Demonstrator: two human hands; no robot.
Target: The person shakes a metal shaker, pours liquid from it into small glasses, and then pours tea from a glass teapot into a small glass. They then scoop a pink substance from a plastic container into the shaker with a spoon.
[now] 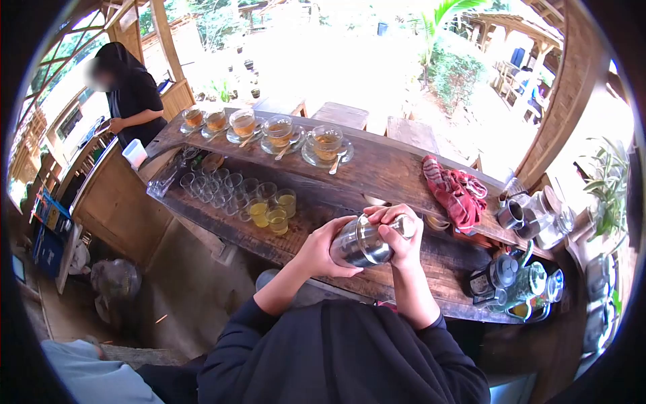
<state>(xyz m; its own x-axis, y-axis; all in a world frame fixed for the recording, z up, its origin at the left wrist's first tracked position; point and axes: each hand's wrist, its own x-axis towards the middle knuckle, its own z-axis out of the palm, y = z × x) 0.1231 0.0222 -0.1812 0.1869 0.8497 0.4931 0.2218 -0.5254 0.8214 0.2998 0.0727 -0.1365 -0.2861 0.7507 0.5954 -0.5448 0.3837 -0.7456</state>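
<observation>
A steel cocktail shaker (pixel 363 244) is held tilted over the near edge of the wooden counter. My left hand (pixel 321 249) is wrapped round its body. My right hand (pixel 404 239) grips the top end, fingers curled over the shoulder and cap. Left of the shaker, on the lower counter, stand several clear glasses (pixel 229 192). A few at the near end, such as one glass of yellow drink (pixel 277 219), are filled. Along the upper shelf runs a row of glass cups of amber tea (pixel 327 140) on saucers with spoons.
A red checked cloth (pixel 457 192) lies on the upper shelf at right. Beyond it are a metal jug (pixel 511 214) and glass jars (pixel 548 219). A French press (pixel 494 276) and glass pitchers (pixel 531 283) stand lower right. Another person (pixel 131 94) stands at far left.
</observation>
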